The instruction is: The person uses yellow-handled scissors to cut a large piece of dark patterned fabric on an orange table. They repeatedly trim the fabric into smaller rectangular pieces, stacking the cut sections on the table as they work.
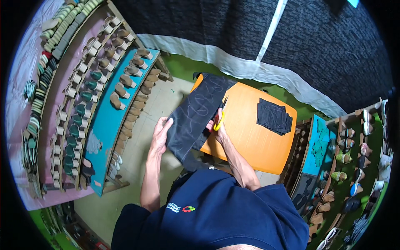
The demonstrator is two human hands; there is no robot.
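A long sheet of black material [196,108] marked with pale, curving outlines hangs over the near left part of an orange table [254,146]. My left hand [159,134] grips its left edge, thumb on top and fingers partly hidden beneath. My right hand [221,132] is closed around the yellow handles of a pair of scissors [219,120]. Their dark blades point away from me, beside the right edge of the material. On the right of the tabletop lies a stack of cut black pieces [273,116].
Racks with rows of shoes [78,121] rise at the left, beside a turquoise shelf [100,141]. More shoes fill a rack [343,158] at the right, next to a turquoise surface [314,146] with green scraps. A dark patterned curtain [316,54] hangs behind the table.
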